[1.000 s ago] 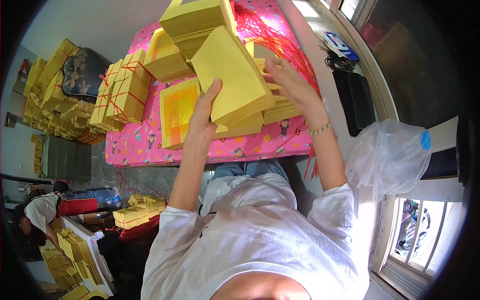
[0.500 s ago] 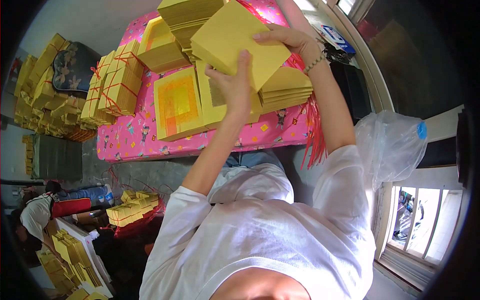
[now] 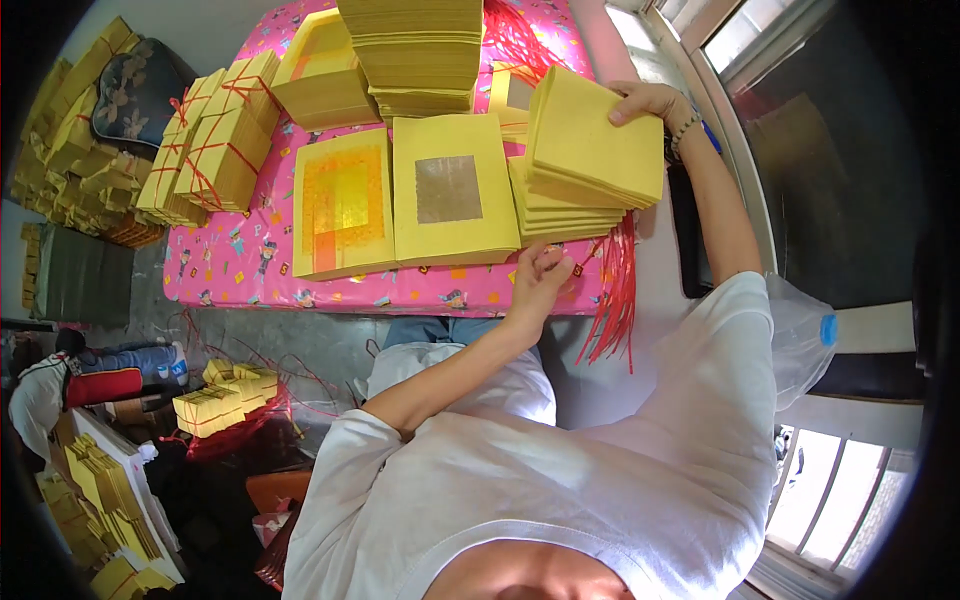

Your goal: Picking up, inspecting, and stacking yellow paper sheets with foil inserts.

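Two hands, two jobs: your right hand (image 3: 645,102) grips a yellow bundle (image 3: 593,148) tilted just above the stack (image 3: 558,212) at the table's right, while your left hand (image 3: 540,272), fingers loosely curled and holding nothing, rests at that stack's near edge.

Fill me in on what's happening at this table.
A person in a white shirt is sorting yellow paper on a pink table. The right hand grips a thin stack of yellow sheets, tilted above a pile. The left hand rests at that pile's near edge. Tied bundles lie to the left.
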The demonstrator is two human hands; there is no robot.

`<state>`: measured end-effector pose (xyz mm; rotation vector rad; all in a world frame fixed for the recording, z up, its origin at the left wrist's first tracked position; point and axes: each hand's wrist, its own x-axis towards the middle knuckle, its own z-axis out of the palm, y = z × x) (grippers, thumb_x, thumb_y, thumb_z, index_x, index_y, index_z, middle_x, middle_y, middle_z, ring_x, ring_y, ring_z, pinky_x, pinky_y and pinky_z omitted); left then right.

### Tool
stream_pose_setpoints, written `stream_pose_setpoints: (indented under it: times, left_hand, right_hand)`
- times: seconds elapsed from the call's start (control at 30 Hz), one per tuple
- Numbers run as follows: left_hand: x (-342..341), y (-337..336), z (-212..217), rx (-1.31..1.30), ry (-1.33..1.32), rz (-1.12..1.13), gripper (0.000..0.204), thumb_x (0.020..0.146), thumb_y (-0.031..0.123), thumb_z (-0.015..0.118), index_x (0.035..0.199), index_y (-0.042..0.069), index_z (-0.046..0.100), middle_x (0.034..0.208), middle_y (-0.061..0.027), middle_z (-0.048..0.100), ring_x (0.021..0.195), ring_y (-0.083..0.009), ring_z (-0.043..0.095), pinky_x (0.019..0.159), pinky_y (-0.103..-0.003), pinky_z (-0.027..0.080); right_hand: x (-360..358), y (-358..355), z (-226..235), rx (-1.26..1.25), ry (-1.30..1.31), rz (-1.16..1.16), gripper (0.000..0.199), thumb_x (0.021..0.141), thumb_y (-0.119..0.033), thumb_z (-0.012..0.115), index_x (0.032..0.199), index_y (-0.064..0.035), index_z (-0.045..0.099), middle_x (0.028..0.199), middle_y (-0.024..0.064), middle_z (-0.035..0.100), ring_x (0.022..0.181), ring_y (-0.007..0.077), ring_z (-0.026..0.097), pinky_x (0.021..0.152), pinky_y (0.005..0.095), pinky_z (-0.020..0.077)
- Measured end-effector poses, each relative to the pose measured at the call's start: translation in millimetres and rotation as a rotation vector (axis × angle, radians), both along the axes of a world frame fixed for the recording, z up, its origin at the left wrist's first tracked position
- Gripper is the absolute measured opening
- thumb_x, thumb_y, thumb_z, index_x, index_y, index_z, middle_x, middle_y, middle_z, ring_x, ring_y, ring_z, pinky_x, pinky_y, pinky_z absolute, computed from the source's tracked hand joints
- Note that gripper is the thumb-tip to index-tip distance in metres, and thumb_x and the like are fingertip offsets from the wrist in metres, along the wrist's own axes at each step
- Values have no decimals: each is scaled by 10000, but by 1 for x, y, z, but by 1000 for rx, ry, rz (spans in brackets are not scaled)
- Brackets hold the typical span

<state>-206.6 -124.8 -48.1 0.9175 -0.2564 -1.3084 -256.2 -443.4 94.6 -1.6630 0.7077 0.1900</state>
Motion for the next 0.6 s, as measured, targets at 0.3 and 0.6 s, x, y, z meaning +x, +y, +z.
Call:
stream_pose_setpoints:
  times: [0.3, 0.6]
  left_hand:
    - [4, -13, -34, 177, 493, 5, 193, 872, 108, 607, 1042, 71, 526, 1035, -59, 568, 977, -210, 564, 909, -417, 491]
    - [4, -17, -45, 41, 654, 46, 197, 872, 85, 591, 1060, 118, 539, 1034, -13, 576, 1019, -196, 545, 953, -409, 449]
  right_hand:
    - [19, -8, -34, 112, 120, 242, 608, 679, -217, 779, 1200, -9, 545, 1069, 66, 629, 926, 130, 612, 819, 260, 486]
    - [27, 11, -60, 177, 306, 275, 600, 728, -206, 761, 1233, 4, 514, 1099, 71, 622, 951, 116, 604, 833, 254, 479]
